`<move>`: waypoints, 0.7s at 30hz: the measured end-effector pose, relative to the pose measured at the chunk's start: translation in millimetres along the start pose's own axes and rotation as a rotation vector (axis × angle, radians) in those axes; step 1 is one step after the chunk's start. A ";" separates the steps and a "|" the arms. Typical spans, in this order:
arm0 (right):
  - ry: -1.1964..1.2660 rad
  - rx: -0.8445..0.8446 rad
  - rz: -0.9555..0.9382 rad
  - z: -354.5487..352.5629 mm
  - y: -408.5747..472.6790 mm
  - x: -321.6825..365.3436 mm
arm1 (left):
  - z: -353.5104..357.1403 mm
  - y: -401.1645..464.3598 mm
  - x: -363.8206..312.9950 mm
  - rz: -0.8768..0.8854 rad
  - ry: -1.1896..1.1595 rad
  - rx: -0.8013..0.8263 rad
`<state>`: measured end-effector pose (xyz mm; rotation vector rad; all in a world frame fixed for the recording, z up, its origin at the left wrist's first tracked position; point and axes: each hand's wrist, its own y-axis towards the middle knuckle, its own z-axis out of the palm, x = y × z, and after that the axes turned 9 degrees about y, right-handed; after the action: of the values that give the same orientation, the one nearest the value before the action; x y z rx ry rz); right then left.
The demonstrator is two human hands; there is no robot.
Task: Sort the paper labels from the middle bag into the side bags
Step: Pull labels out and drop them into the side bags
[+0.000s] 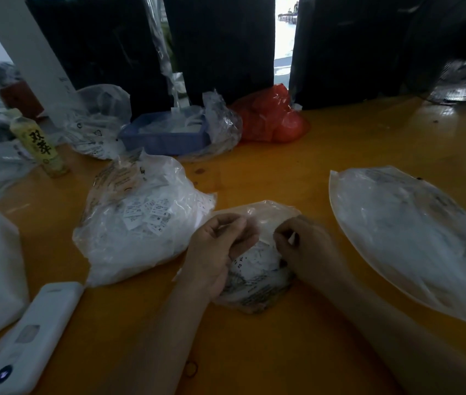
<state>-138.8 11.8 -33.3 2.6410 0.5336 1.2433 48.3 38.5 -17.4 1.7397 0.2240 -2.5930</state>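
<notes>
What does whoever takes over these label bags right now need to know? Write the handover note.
Left hand: fingers curled on the middle bag, at its open top.
Right hand: pinching a small white label over the same bag.
Left bag is bulging with labels; right bag lies flat, contents unclear.
Done: many labels are in the left bag.
Left: labels still fill the middle bag; keep sorting them.

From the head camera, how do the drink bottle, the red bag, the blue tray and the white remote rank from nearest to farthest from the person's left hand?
Measured from the left hand:
1. Blue tray, straight behind it, and white remote, lower left by the table's near edge: too close to call.
2. Red bag, far back, slightly right.
3. Drink bottle, far back left.
</notes>
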 end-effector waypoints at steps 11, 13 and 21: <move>0.453 -0.187 0.113 -15.8 0.1 -0.5 | 1.3 -0.8 3.1 0.022 0.056 -0.004; 0.432 -0.194 0.058 -16.8 -1.2 0.1 | 2.7 -1.8 3.0 0.004 0.091 0.001; 0.363 -0.198 -0.064 -19.6 -1.3 4.3 | 0.9 -3.6 2.5 -0.025 0.290 0.024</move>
<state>-151.7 14.8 -18.1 2.2306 0.5106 1.6717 46.2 42.0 -18.9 2.1304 0.2180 -2.3577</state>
